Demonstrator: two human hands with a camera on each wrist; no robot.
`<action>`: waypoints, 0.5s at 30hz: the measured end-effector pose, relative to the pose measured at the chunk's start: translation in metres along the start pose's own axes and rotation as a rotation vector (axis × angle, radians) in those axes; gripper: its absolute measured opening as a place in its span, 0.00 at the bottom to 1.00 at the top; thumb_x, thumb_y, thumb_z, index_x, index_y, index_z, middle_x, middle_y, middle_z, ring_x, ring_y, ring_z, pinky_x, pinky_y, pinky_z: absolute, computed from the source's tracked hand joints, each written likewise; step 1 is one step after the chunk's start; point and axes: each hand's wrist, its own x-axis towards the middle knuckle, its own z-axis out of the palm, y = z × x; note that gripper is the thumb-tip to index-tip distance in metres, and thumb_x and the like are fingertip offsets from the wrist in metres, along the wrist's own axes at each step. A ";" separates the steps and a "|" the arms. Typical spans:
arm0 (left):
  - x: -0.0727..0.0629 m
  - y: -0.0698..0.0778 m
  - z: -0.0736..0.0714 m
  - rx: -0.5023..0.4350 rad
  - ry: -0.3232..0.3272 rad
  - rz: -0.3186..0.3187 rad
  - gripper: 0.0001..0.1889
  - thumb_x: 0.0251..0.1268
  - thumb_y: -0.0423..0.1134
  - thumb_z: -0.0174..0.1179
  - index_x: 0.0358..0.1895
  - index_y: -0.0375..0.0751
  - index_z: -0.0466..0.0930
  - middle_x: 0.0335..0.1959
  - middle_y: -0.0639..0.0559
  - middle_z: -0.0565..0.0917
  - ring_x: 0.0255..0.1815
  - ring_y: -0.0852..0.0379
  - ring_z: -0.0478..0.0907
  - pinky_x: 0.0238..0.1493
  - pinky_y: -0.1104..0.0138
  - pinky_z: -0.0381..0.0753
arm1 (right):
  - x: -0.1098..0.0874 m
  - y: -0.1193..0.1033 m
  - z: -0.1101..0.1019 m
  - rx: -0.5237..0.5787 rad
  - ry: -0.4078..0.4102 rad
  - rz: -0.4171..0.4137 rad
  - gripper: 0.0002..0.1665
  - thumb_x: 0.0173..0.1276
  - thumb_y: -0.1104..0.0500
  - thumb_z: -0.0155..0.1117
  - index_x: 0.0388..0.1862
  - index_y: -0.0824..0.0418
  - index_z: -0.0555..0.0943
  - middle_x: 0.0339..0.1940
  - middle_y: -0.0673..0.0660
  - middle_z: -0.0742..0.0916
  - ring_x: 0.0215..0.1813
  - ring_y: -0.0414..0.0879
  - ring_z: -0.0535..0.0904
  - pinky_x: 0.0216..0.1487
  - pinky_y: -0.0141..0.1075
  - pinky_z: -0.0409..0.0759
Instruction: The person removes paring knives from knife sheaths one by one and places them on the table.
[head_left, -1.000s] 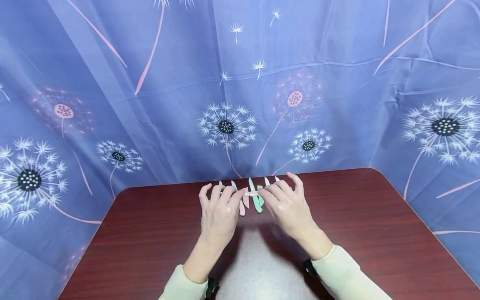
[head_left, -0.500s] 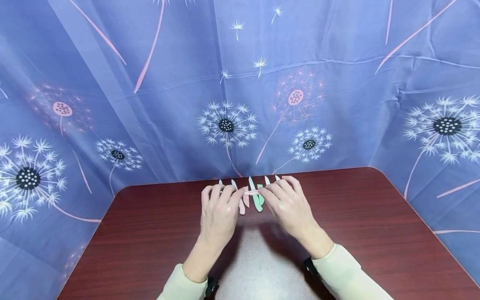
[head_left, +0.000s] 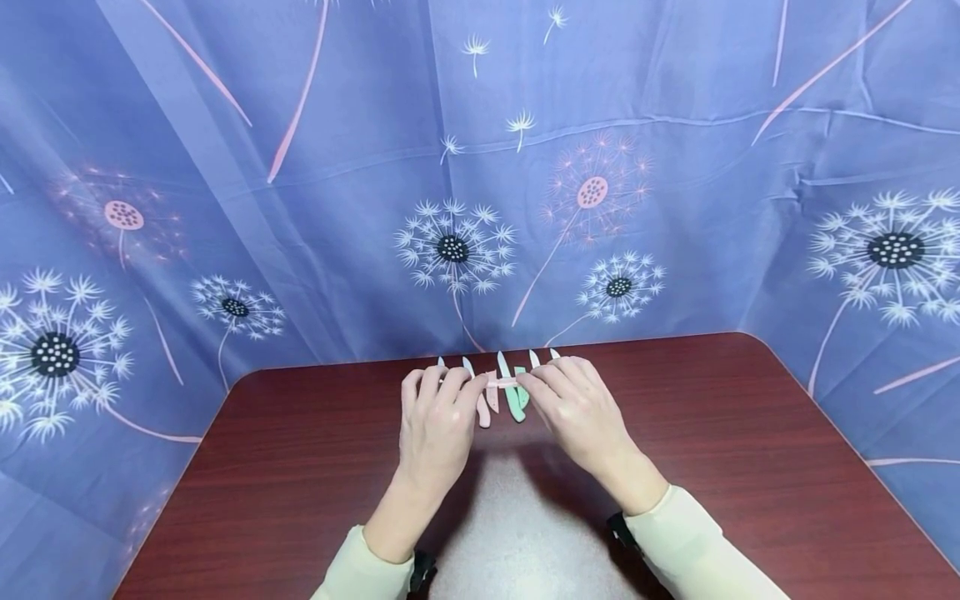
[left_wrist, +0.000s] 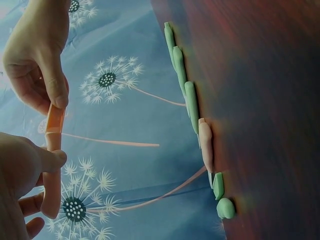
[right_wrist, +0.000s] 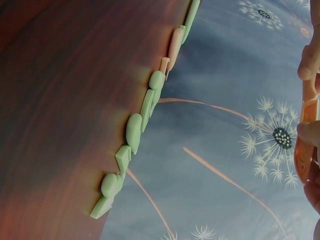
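Both hands hold one pink paring knife [head_left: 504, 383] crosswise, raised above the table. My left hand [head_left: 438, 425] grips its handle [left_wrist: 52, 187], thumb along the side. My right hand [head_left: 587, 412] pinches the pink blade sheath [left_wrist: 55, 119], whose mouth meets the end of the handle. Beneath the hands lie a pink-handled knife [head_left: 483, 412], a pink sheath [head_left: 492, 398], a green-handled knife [head_left: 513, 400] and a green sheath [head_left: 522, 392]. Other blades stick out beyond the fingers, their handles hidden in the head view.
Several green handles and sheaths [right_wrist: 133, 131] lie in a row along the far side of the dark red wooden table [head_left: 300, 467]. Directly behind its far edge hangs a blue curtain [head_left: 360, 250] with a dandelion print.
My right index finger has come down from a raised position to join the others. The held knife stays almost in place between both hands; the head view shifts slightly.
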 end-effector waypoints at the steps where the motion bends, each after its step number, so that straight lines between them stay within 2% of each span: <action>1: 0.000 0.000 0.001 0.001 0.008 0.002 0.11 0.72 0.33 0.59 0.45 0.44 0.92 0.38 0.51 0.85 0.42 0.46 0.80 0.54 0.48 0.76 | 0.000 0.000 0.000 0.001 0.005 -0.002 0.08 0.73 0.65 0.64 0.45 0.63 0.88 0.38 0.55 0.87 0.41 0.54 0.82 0.49 0.51 0.81; 15: 0.000 0.000 0.001 0.014 0.032 0.004 0.11 0.72 0.33 0.60 0.45 0.45 0.92 0.37 0.52 0.84 0.41 0.46 0.79 0.52 0.48 0.76 | 0.000 0.001 -0.001 -0.008 0.004 -0.007 0.09 0.74 0.62 0.62 0.46 0.61 0.88 0.39 0.53 0.88 0.42 0.53 0.82 0.51 0.52 0.79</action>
